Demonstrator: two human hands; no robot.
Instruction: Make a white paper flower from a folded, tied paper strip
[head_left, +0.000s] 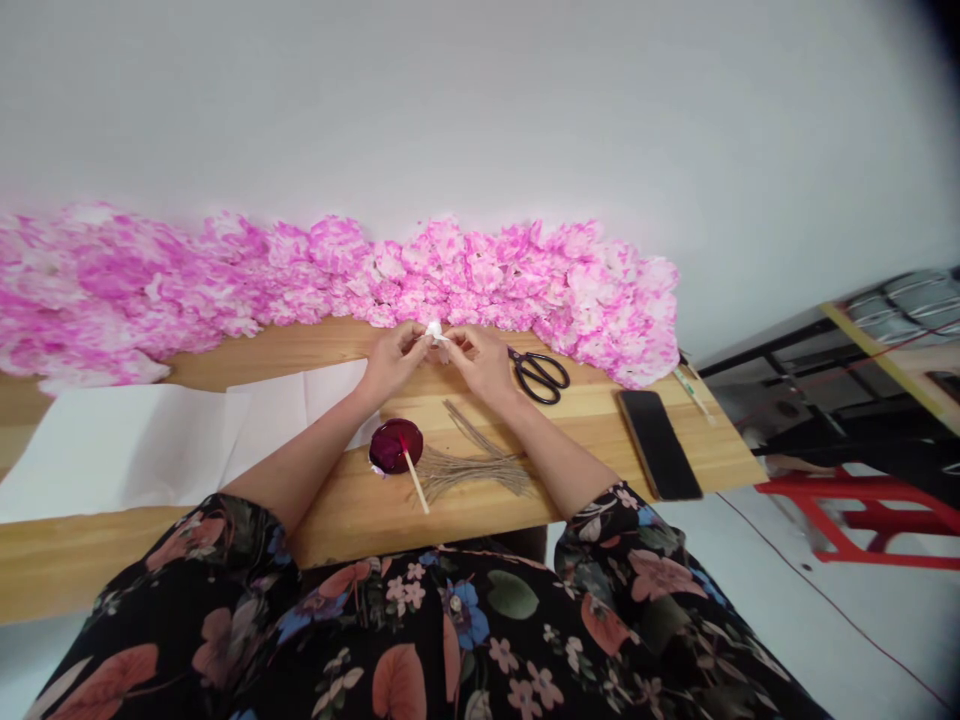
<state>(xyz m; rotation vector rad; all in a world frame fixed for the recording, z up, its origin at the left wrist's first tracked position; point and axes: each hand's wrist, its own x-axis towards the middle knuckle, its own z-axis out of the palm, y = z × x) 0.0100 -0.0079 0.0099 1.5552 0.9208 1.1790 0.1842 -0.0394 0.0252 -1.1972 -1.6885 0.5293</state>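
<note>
A small white paper tuft sat at the meeting of the two hands, toward the middle of the table's far edge, just in front of the heaped pink-and-white paper flowers. Judging by its thin, crumpled look, it would have been very light, soft and easily torn or crushed; a gentle pinch low on its gathered base seemed the best hold, leaving the puffed top free.

The tuft lay between the fingertips, its rounded top showing beyond them. The left hand had thumb and fingers closed narrowly on its left side, and the right hand pinched it from the right. Whether the hands rested on the wood could not be told.

Just beside the right hand lay black-handled scissors. Nearer the table's near edge, between the forearms, were a dish of dark magenta liquid, with a pale stick leaning out, and thin brown stems. White paper sheets covered part of the left side; a smartphone lay toward the near right corner.
</note>
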